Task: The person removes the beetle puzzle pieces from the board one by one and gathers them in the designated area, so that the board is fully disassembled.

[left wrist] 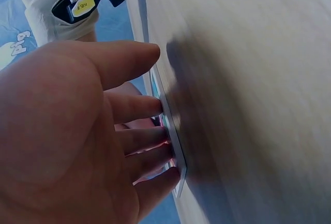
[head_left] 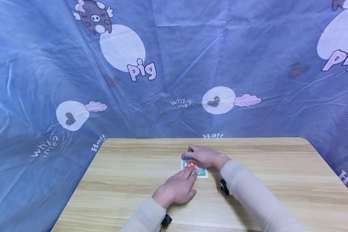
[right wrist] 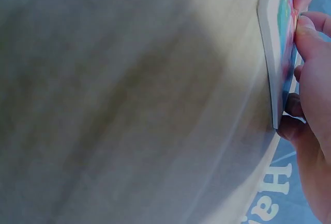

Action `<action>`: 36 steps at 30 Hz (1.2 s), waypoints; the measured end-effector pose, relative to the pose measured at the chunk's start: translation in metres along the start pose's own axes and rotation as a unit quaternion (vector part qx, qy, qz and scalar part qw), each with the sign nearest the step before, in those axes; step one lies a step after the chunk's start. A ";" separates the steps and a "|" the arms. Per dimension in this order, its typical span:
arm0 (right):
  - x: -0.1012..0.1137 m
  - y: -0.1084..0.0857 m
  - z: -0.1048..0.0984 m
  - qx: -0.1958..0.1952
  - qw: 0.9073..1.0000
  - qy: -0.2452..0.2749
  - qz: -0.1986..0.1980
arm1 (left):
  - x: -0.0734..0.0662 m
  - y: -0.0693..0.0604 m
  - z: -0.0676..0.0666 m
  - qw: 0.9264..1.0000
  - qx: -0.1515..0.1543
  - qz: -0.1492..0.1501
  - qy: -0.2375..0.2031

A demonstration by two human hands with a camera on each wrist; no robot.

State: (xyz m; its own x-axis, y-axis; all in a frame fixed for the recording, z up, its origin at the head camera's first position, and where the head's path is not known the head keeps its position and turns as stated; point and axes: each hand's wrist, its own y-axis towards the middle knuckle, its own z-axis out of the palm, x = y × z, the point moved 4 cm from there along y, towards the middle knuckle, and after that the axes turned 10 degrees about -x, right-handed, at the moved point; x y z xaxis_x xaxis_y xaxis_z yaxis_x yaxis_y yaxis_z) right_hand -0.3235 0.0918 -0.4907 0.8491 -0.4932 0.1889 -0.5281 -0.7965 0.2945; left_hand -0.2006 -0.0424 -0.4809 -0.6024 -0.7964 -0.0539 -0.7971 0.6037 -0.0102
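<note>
A small flat picture board (head_left: 203, 177) with a white border and a bright red, blue and green picture lies on the table, partly covered by both hands. The left hand (head_left: 178, 188) rests its extended fingertips on the near left part; in the left wrist view the left hand (left wrist: 77, 125) has its thumb clear of the board (left wrist: 173, 131). From the right, the right hand (head_left: 206, 156) reaches over the far side. In the right wrist view, the right hand (right wrist: 318, 87) has bent fingers at the edge and corner of the board (right wrist: 271, 53), its thumb over the picture.
The light wood-grain table (head_left: 119, 183) extends around the board on every side. Behind it hangs a blue cloth (head_left: 174, 122) printed with pigs, clouds and lettering. Dark devices (head_left: 166, 221) are strapped at both wrists.
</note>
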 end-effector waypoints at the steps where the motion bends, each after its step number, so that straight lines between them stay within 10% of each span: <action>1: 0.000 0.001 0.000 0.004 1.000 0.000 0.001 | 0.000 0.000 0.000 1.000 0.000 0.000 -0.002; 12: 0.002 0.000 0.000 0.040 0.998 0.021 0.039 | -0.001 -0.003 -0.001 1.000 0.001 -0.003 -0.007; 36: 0.008 -0.002 0.004 -0.033 0.998 0.048 0.035 | -0.005 -0.006 0.001 1.000 0.001 -0.011 0.010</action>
State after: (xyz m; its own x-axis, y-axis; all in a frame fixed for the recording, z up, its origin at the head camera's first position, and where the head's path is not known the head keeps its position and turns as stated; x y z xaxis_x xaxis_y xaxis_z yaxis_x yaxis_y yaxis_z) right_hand -0.3155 0.0882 -0.4940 0.8071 -0.5095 0.2984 -0.5885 -0.7346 0.3377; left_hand -0.1928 -0.0415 -0.4818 -0.5852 -0.8102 -0.0327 -0.8103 0.5858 -0.0136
